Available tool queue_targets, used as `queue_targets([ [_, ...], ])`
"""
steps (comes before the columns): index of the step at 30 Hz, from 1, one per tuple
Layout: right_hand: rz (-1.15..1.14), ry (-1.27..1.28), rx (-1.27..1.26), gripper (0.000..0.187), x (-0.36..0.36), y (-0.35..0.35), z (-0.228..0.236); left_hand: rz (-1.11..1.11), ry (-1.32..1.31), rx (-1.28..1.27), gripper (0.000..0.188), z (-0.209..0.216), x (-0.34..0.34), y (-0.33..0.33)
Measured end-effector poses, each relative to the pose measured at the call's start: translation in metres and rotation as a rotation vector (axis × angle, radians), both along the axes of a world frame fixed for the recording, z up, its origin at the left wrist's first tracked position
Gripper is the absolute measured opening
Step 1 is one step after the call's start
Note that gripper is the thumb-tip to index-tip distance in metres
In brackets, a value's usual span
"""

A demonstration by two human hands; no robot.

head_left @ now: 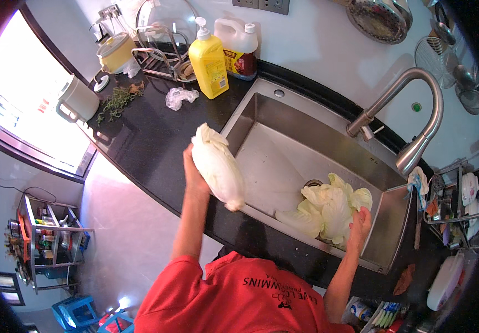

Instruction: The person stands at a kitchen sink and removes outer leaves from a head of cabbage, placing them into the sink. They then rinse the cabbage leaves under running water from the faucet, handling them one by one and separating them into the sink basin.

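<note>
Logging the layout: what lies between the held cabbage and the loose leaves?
In the head view, a bare stretch of sink floor shows between the cabbage and the leaves; the drain lies at the leaves' edge.

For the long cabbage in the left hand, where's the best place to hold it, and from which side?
Probably the broad middle of the cabbage, from its left side, where the left hand supports it. The body is long and rounded, narrowing to the stem end, while the frilly leaf tips look looser and likelier to tear.
</note>
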State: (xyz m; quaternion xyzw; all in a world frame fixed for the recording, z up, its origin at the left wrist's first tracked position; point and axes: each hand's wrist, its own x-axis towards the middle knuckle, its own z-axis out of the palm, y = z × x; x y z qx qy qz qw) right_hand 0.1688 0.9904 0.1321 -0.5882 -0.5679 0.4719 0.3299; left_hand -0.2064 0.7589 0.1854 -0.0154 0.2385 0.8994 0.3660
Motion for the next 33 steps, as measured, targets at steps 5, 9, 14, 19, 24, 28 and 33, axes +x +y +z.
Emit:
queue_targets([
  [5,-0.105,-0.04,-0.019,0.03,0.037,0.001,-0.008,-0.041,0.387,-0.3,0.025,-0.034,-0.123,-0.039],
  [9,-0.207,-0.044,-0.058,0.025,0.046,0.008,-0.009,0.008,0.629,-0.867,0.032,-0.011,-0.163,-0.054],
  [14,-0.213,-0.132,0.067,0.02,0.081,0.02,-0.046,-0.103,0.848,-1.064,0.038,-0.019,-0.198,-0.062],
  [19,-0.09,-0.267,0.09,0.019,0.088,0.014,-0.046,-0.201,0.937,-1.239,0.041,-0.008,-0.191,-0.044],
  [24,0.287,-0.55,-0.041,0.039,0.047,0.011,-0.024,-0.181,0.936,-1.261,0.042,-0.004,-0.19,-0.042],
  [28,0.329,-0.874,0.037,0.066,0.005,0.008,-0.04,-0.305,1.027,-1.307,0.044,-0.008,-0.203,-0.038],
  [33,0.415,-0.945,-0.041,0.085,-0.027,0.013,-0.055,-0.032,1.399,-1.637,0.046,-0.029,-0.221,-0.048],
])
